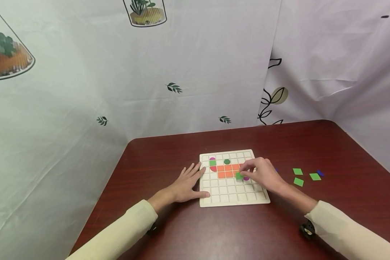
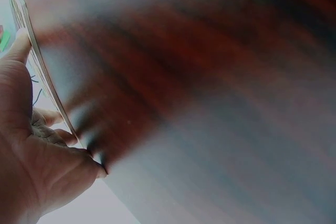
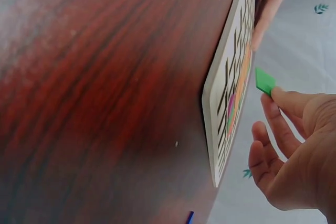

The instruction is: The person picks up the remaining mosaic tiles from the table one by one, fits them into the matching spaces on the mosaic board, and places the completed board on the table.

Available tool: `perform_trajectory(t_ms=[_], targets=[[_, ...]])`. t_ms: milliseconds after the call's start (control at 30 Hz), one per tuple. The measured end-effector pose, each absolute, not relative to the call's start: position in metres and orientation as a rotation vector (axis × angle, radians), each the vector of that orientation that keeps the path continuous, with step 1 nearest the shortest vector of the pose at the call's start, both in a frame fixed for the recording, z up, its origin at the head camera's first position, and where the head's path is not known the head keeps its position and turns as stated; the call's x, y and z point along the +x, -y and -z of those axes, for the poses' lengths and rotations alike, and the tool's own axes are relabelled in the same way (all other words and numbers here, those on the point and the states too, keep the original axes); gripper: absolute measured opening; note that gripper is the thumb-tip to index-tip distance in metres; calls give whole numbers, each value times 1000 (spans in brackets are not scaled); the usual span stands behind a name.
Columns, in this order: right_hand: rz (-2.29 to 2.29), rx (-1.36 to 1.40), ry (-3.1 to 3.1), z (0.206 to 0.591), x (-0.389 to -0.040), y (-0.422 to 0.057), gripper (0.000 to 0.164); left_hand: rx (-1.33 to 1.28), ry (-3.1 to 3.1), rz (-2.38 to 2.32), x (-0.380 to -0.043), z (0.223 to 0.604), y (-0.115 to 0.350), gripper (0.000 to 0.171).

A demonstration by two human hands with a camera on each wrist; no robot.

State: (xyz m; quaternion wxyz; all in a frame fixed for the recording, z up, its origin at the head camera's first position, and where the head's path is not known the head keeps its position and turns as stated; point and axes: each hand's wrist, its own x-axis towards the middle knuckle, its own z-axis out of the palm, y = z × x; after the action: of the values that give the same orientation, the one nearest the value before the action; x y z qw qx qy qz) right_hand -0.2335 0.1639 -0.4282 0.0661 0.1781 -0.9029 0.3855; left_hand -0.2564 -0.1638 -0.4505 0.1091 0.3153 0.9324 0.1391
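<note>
A white square grid board lies on the dark red table. Orange squares fill part of its middle rows, with a pink-red piece, a dark green circle, a green square and magenta circles around them. Between thumb and index finger my right hand pinches a green square tile, held just above the board in the right wrist view. My left hand rests with spread fingers along the board's left edge, its thumb over the lower left cells.
To the right of the board lie several loose green tiles and a blue piece. Another blue piece shows near the board's corner. A pale printed cloth hangs behind the table.
</note>
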Motion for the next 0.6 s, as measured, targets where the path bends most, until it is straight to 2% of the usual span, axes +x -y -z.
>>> perform_trajectory(t_ms=[600], targets=[[-1137, 539, 2750, 440, -235, -160, 7, 927, -2745, -398, -256, 450, 164, 101]])
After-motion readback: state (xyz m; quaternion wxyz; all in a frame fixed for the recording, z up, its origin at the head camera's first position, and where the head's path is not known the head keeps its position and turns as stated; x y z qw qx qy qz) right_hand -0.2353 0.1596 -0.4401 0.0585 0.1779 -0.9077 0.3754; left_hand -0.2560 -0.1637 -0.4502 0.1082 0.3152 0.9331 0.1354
